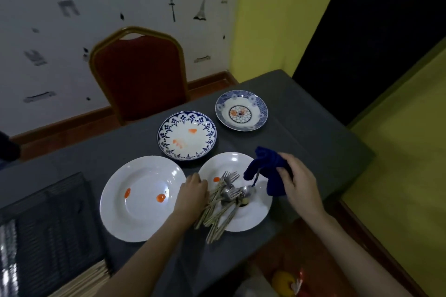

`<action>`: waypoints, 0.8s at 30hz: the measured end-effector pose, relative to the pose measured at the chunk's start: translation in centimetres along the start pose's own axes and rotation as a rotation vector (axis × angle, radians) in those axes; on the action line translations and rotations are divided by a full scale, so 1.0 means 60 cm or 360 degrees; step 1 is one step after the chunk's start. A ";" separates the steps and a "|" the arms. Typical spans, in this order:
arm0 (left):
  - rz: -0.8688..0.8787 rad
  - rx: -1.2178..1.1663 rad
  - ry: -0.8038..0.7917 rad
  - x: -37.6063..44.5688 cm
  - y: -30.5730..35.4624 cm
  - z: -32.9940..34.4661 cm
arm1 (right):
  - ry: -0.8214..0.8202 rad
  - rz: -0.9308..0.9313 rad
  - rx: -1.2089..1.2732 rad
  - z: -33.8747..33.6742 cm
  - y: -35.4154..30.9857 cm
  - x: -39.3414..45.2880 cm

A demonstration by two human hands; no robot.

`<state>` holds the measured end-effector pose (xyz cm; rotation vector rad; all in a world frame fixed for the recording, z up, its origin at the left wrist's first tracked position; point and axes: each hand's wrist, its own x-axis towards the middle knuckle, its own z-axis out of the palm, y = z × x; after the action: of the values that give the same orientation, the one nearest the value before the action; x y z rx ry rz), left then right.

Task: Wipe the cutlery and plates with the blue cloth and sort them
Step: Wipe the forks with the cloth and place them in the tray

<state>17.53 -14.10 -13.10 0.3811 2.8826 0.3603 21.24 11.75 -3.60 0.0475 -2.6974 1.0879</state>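
Both forearms reach over a grey tabletop (313, 113); right hand (298, 182) fingers clutch the blue cloth (268, 171), left hand (193, 191) fingers grasp cutlery (224, 200) on a white plate (255, 214). Beyond, a red chair (140, 75) faces patterned wallpaper (72, 19) and yellow wall (270, 7).

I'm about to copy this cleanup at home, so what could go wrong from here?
1. The cutlery pile sticks out past the rim of the white plate near the table edge; as the left hand reaches for it, pieces might slide off.
2. The blue cloth in the right hand dangles over that plate's red sauce spot and could smear it.
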 end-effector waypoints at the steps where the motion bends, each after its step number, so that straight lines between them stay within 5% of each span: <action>1: -0.0003 0.0002 0.0007 0.002 0.000 0.000 | -0.0003 0.0003 0.0006 -0.002 0.002 0.000; 16: -0.0093 -0.0163 -0.0023 0.017 -0.007 -0.014 | -0.0261 -0.0122 0.0020 0.023 0.001 0.097; 20: -0.0370 -0.0664 -0.0111 0.007 -0.022 -0.072 | -0.0207 -0.0148 0.0177 0.045 -0.007 0.130; 24: -0.0774 -0.1454 0.0058 -0.026 -0.005 -0.138 | -0.0002 0.0004 0.0455 0.066 -0.037 0.172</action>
<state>16.95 -16.59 -5.04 -0.4662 2.3676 1.4607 10.68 8.00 -2.52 0.0931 -2.5219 1.4651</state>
